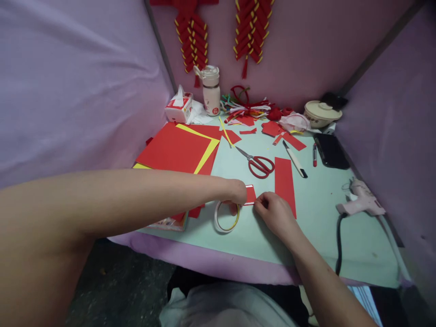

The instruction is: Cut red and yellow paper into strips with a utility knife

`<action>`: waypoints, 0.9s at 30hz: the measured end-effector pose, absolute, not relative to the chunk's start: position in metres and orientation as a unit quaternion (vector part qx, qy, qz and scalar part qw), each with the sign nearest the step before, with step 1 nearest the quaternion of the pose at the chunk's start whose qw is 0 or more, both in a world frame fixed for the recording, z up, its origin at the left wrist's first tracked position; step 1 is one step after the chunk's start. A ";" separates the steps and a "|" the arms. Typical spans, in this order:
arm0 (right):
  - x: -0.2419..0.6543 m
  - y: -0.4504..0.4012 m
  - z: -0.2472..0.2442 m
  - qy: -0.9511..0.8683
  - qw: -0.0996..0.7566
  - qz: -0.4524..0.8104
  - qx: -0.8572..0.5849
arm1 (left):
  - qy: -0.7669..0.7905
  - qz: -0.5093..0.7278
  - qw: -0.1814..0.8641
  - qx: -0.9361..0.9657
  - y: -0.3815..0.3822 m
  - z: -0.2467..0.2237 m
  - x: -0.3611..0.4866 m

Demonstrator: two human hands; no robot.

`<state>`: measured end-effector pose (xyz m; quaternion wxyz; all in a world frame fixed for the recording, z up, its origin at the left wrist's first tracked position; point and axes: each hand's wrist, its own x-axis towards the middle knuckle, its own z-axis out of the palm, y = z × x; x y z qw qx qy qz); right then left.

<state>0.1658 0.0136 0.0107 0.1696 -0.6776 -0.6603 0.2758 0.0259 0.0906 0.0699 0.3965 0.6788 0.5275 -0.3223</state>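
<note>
A small red paper piece with white strips along its upper and lower edges lies on the table between my hands. My left hand is closed at its left side. Just below hangs or stands a roll of white tape with a yellow inner ring; a fingertip of my left hand shows through it. My right hand is closed in a pinch at the piece's lower right corner, where the lower white tape strip ends. The fingers of my left hand are mostly hidden from above.
Red-handled scissors, a red paper strip and a cutter knife lie beyond my hands. Red and yellow sheets are left. A glue gun with cord, a black phone and a marker sit right. A bottle stands behind.
</note>
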 end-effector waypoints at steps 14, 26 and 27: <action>0.165 0.014 0.011 -0.670 0.159 0.268 -0.674 | 0.490 -0.375 0.345 0.707 0.090 0.076 0.035; 0.164 0.015 0.011 -0.670 0.148 0.262 -0.678 | 0.487 -0.384 0.342 0.706 0.092 0.073 0.038; 0.163 0.015 0.011 -0.671 0.146 0.262 -0.678 | 0.488 -0.384 0.345 0.704 0.092 0.073 0.039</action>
